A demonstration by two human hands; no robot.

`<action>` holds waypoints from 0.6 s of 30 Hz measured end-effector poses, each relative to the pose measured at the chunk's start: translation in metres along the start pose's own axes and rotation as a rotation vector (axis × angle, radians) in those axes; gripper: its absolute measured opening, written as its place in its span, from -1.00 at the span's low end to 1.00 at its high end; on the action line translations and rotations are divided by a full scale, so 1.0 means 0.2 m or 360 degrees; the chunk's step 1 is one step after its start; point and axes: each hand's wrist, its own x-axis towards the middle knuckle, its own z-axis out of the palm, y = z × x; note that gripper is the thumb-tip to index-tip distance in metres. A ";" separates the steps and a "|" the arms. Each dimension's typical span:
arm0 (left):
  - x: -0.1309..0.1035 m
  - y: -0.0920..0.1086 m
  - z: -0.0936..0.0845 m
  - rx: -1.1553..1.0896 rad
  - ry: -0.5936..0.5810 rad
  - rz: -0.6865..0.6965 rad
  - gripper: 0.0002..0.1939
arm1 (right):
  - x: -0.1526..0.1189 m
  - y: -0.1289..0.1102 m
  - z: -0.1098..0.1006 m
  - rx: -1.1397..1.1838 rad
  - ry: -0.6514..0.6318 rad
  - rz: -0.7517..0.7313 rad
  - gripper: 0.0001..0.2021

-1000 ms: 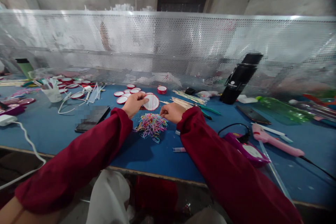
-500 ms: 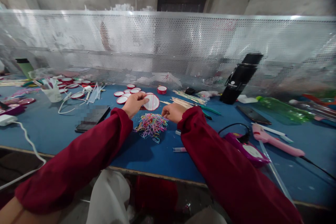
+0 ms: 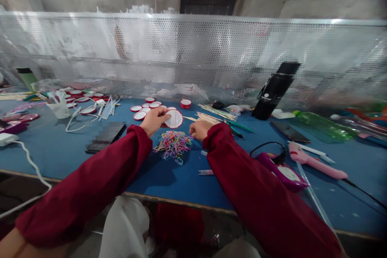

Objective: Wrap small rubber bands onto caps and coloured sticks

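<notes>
My left hand (image 3: 155, 120) pinches a round white disc with a red rim (image 3: 174, 119) by its left edge, its face turned up toward me. Just below the disc lies a loose heap of small coloured loops, like rubber bands (image 3: 173, 143). At the heap's upper right edge is my right hand (image 3: 200, 130), its fingers pressed together; whatever they hold is too small to make out. More red-rimmed white discs (image 3: 140, 115) lie behind my left hand, and a short stack of them (image 3: 185, 104) stands farther back.
Thin wooden sticks (image 3: 208, 117) and green-handled pliers (image 3: 242, 127) lie beyond my right hand. To the right are a black bottle (image 3: 275, 90), a phone (image 3: 290, 131), a pink glue gun (image 3: 316, 161) and a purple device (image 3: 282, 172). A dark tablet-like slab (image 3: 106, 138) lies left. A perforated metal screen (image 3: 199, 52) backs the table.
My right hand has shifted slightly right and down beside the heap. My left hand still holds the disc in nearly the same place; the whole view has slid a little.
</notes>
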 end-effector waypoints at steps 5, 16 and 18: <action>0.00 0.00 0.00 0.0002 0.0002 -0.0023 -0.88 | -0.01 -0.03 0.01 0.0022 -0.0016 0.0039 -0.89; -0.02 0.03 0.01 -0.0058 -0.0026 -0.0063 -0.87 | 0.00 -0.08 0.00 0.0938 0.0679 -0.0006 -0.93; -0.03 0.04 0.01 -0.0084 -0.0088 -0.0133 -0.85 | 0.00 -0.10 0.00 0.1308 0.0712 -0.0030 -0.87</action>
